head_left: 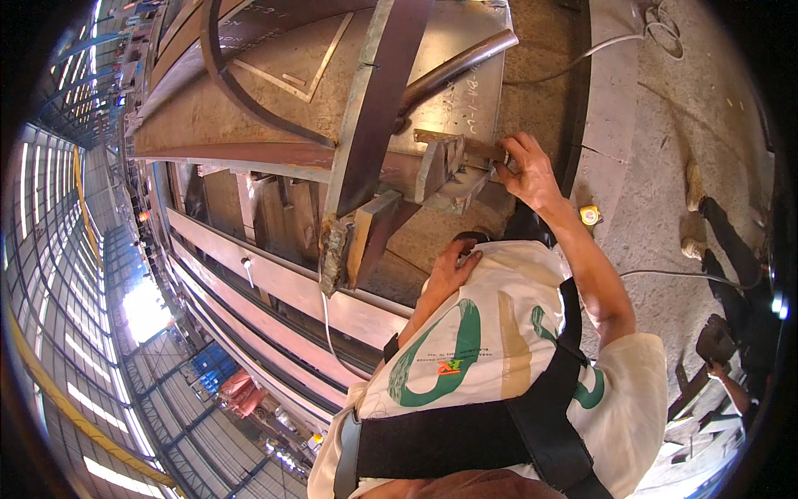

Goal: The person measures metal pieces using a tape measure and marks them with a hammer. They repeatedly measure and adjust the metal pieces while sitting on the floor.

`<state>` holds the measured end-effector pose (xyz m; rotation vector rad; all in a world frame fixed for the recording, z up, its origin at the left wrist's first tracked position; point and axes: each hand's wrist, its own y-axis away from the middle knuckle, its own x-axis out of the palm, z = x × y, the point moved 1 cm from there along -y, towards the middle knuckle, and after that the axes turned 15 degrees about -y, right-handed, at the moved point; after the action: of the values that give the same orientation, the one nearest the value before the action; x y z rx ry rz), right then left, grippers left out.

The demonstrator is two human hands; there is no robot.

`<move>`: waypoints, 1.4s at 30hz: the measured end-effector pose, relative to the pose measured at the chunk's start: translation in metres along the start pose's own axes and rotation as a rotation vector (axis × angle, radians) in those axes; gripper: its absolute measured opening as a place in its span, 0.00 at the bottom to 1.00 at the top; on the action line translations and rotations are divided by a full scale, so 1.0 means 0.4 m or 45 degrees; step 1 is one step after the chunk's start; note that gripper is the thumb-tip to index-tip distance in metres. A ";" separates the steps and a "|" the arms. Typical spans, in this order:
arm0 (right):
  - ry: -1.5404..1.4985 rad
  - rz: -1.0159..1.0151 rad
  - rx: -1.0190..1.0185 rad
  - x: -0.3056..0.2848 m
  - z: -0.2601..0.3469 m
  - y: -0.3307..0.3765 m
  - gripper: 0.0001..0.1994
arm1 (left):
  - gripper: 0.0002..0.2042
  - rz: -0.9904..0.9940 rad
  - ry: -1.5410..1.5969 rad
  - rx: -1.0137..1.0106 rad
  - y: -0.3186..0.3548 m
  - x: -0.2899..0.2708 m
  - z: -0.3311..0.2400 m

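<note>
My right hand [532,176] reaches forward, its thumb and fingertips closed round the near end of a short brown steel flat bar [474,148]. The bar lies beside small upright steel plates [440,170] on a welded bracket. My left hand [451,270] rests by the hem of my white shirt [499,333], its fingers apart and holding nothing visible. Left of the bracket, a long steel beam [374,108] runs away from me, with a rough near end. A round steel pipe [461,68] lies slanted beyond the bracket.
A curved steel strip [220,79] and a carpenter's square-like angle [309,90] lie on the steel plate. A yellow tape measure [589,215] sits right of my arm. Cables [611,40] cross the floor. Pink-brown beams [283,283] stretch left. Another person's dark-clad legs [727,241] are at right.
</note>
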<state>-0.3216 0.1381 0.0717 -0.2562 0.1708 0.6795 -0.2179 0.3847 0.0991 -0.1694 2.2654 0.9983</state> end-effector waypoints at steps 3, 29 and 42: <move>-0.001 -0.024 -0.041 0.000 0.000 -0.001 0.20 | 0.21 -0.003 -0.005 0.008 0.000 0.002 -0.011; 1.104 0.857 -0.248 0.019 -0.029 -0.467 0.27 | 0.20 -0.085 0.077 -0.066 0.023 0.048 0.245; -0.810 -0.840 1.220 -0.115 0.254 0.395 0.16 | 0.21 0.125 -0.147 -0.277 -0.009 0.022 0.782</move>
<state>-0.4506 0.2582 0.1515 0.7987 -0.2058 -0.0488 -0.0637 0.6021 -0.0647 -0.0912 2.0746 1.2734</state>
